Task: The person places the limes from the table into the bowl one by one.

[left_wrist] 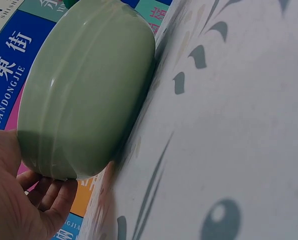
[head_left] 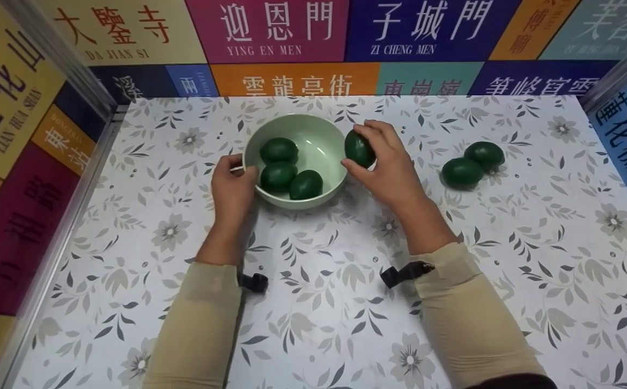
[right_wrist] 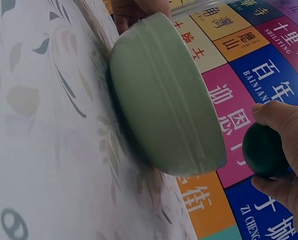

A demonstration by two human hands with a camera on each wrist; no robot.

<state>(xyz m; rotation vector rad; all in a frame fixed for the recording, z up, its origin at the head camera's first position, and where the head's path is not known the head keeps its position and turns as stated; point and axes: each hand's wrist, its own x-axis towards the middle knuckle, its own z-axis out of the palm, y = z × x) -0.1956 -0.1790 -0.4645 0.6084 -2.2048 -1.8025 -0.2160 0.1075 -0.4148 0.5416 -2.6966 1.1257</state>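
In the head view, the left forearm (head_left: 197, 324) slants up and rightward from the lower left, the right forearm (head_left: 470, 313) up and leftward from the lower right. Left of centre, the left hand (head_left: 232, 189) pinches, fingers bent opposite the thumb; right of centre, the right hand (head_left: 392, 170) grips between curved fingers and spread thumb.

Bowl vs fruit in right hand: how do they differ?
Colour: the bowl is pale green, the held fruit dark green. Size: the bowl is far larger than the held fruit. State: the bowl stands on the table, left hand at its rim; the held fruit is raised, in the right hand. Both are rounded.
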